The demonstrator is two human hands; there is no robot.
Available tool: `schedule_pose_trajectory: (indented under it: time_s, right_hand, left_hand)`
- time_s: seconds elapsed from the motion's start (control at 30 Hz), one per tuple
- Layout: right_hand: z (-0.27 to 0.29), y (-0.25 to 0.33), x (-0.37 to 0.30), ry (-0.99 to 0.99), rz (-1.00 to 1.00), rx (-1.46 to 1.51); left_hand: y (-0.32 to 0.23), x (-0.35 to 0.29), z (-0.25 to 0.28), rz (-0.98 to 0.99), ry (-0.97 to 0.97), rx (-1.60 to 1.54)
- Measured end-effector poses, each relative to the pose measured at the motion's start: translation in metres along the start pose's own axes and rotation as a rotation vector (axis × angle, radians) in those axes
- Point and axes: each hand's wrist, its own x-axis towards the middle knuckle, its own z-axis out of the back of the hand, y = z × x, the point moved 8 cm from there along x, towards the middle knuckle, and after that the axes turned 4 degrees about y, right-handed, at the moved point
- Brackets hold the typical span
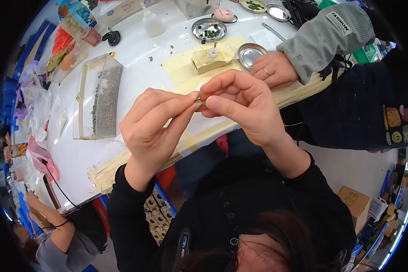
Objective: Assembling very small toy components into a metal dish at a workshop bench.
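1. The white table (pixel 140 68) spreads beneath and beyond the fingers; the fisheye rim cuts off its far edge.
2. Ahead and to the right of the fingers is a co-worker's grey ribbed sleeve (pixel 303 50), with a pale patch (pixel 339 23) of dark printed capitals.
3. The left hand (pixel 152 124) has thumb and forefinger pinched together on a small metallic piece, the other fingers curled.
4. The right hand (pixel 245 106) is loosely cupped, its thumb and forefinger tips close beside that piece; whether they grip it, I cannot tell.
5. Left of the fingers, a clear box (pixel 109 102) holds grey granules.
6. Far ahead and left, a box (pixel 127 11) bears coloured lettering; the upper rim crops it.
7. Beyond the fingertips, a round dish (pixel 208 29) holds dark green bits, too small to identify.
8. The small metallic piece (pixel 197 99) sits between both hands' fingertips, mostly hidden; its shape is unclear.
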Motion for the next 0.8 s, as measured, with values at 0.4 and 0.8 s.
schedule_pose_trajectory:
  time_s: [0.4, 0.8]
  right_hand:
    - [-0.014, -0.007, -0.006, 0.015, 0.035, -0.09]
    - [-0.012, -0.016, -0.008, 0.027, -0.069, -0.011]
  left_hand:
    - [-0.012, -0.015, 0.011, -0.002, 0.008, 0.096]
    - [-0.006, -0.017, 0.007, 0.055, 0.047, -0.032]
